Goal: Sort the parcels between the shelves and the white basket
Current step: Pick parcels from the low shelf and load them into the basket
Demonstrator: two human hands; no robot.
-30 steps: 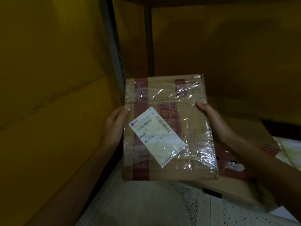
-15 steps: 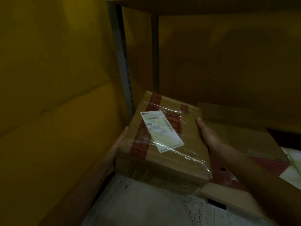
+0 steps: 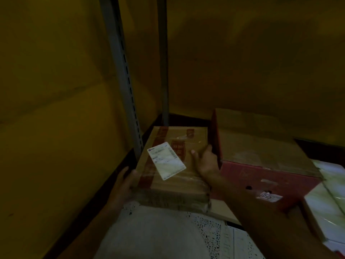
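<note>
Super dim shot, mostly yellow wall (image 3: 46, 128) with a grey slotted post (image 3: 121, 71) running up the left. The biggest thing on the shelf (image 3: 186, 121) is a red box (image 3: 261, 146) on the right with a brown top. A small white sticker (image 3: 268, 197) on its front has some handwriting I can't read. Jammed between that box and the post is the parcel (image 3: 186, 182), brown cardboard in clear film with red tape. It lies flat in the shelf's left back corner, long axis pointing away from the person, and its right side touches the red box. The left hand (image 3: 125, 184) grips the near left corner with its fingers curled round the edge. The right hand (image 3: 206, 161) is wedged in the gap by the red box, thumb (image 3: 194, 153) on top of the parcel. Its other fingers go down the side, so I can't tell how they sit. The white shipping label (image 3: 166, 160) is stuck on crooked. It has barcode and print, but it's too blurry to read, same for the red printed panel beside it.
</note>
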